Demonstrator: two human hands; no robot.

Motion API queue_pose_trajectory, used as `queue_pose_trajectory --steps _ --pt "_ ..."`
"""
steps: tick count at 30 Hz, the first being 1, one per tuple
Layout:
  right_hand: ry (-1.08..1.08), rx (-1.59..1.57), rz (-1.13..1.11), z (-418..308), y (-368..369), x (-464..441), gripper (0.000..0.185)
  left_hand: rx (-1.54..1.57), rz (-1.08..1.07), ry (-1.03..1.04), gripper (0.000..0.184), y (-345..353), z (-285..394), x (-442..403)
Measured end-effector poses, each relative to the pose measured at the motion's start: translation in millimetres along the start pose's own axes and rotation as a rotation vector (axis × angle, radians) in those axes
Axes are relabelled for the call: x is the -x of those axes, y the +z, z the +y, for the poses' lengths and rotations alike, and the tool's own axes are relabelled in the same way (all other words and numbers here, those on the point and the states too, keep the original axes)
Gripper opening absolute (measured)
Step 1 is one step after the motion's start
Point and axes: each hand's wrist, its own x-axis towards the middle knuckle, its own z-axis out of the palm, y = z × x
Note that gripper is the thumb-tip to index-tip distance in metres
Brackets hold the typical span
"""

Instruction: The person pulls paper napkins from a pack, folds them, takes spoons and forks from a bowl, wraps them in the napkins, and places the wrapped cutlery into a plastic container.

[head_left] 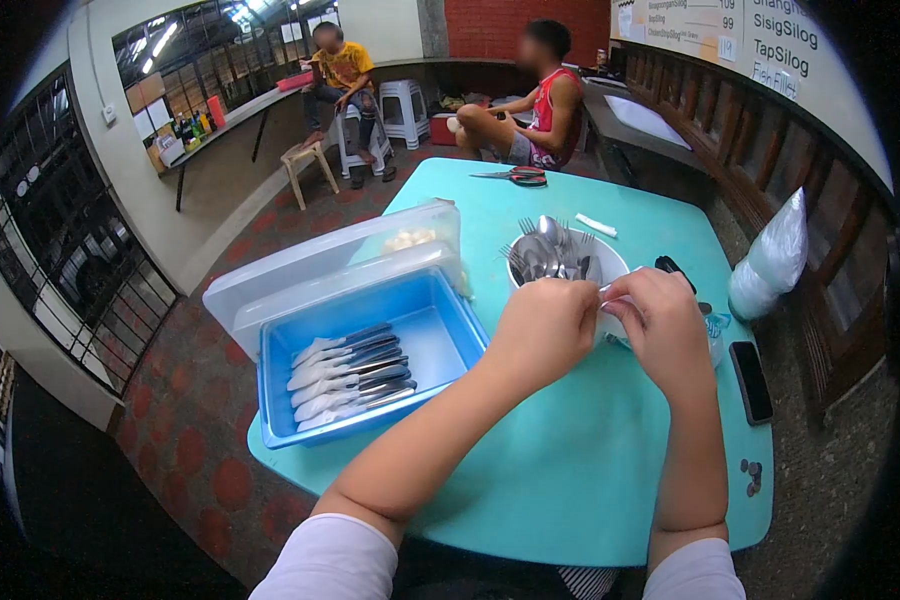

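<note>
Both my hands are raised close together at the near side of a white bowl (610, 262) full of forks and spoons (550, 250). My left hand (555, 318) is closed, its fingertips pinched on something thin and white, mostly hidden. Beside it, my right hand (658, 325) pinches at the same spot with thumb and forefinger. A blue tray (450, 320) on the left holds several cutlery sets (350, 375) wrapped in white at one end. Its clear lid (340, 270) leans along the tray's far side. Under and behind my right hand lies a bluish plastic bag (716, 335).
Scissors (525, 177) and a white roll (596, 225) lie on the turquoise table (540, 460). A phone (751, 382) and coins (752, 476) are near the right edge, beside a plastic-wrapped stack (770, 260). Two people (345, 75) (550, 110) sit beyond the table.
</note>
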Motion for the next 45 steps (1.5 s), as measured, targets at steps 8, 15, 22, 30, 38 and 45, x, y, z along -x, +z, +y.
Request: queue_pose_trajectory --steps 8,15,22,30,38,45 --pt "0.048 -0.020 -0.014 -10.0 0.3 -3.3 0.020 0.007 -0.188 0.051 0.010 -18.7 -6.4 -3.3" --pt "0.163 -0.406 -0.378 17.4 -5.3 3.4 0.018 0.075 -0.383 0.082 0.013 -16.1 -8.8 -1.1" --pt "0.116 -0.355 -0.400 22.7 -14.6 5.7 0.017 0.075 -0.417 0.148 0.015 -16.1 0.1 -1.1" --pt "-0.182 0.186 0.429 12.1 -21.1 -12.7 0.016 0.205 -0.053 -0.024 0.015 -3.9 -20.8 -5.6" --pt "0.559 -0.662 -0.440 -9.1 -23.1 -0.7 0.030 0.808 0.330 -0.232 0.018 -8.2 -8.0 -6.2" --pt "0.357 -1.830 -0.126 -35.1 35.8 13.1 0.076 0.563 0.345 -0.015 0.019 1.5 22.6 9.6"
